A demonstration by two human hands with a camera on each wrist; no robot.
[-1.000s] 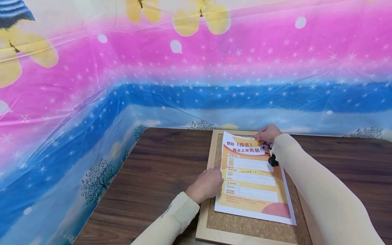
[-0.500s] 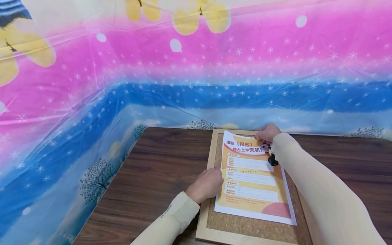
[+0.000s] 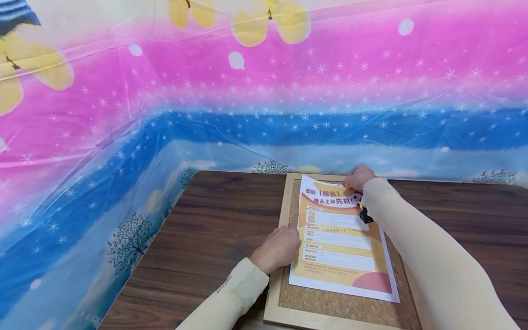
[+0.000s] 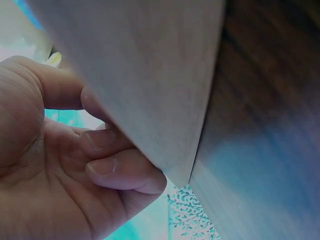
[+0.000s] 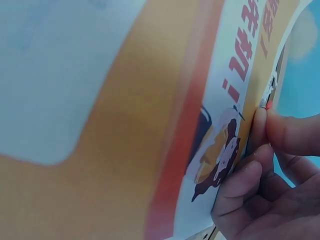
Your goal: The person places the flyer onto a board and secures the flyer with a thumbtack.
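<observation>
A printed poster (image 3: 342, 256) in yellow, white and red lies on a wood-framed cork board (image 3: 330, 300). My right hand (image 3: 360, 178) is at the poster's top edge, toward its right corner. Its thumb and forefinger pinch a small red push pin (image 5: 269, 105), mostly hidden by the fingertips, and the other fingers curl against the paper. At the poster's left edge my left hand (image 3: 275, 250) rests on the board, its fingers (image 4: 125, 170) curled beside the wooden frame. Whether these fingers grip the paper's edge is hidden.
The board lies on a dark wood-grain table (image 3: 198, 229), reaching its back edge. Behind hangs a pink and blue patterned cloth (image 3: 264, 91), which also runs along the left side.
My right hand has shifted very slightly left and up at the poster's top edge. My left hand, the poster and the board have stayed in place.
</observation>
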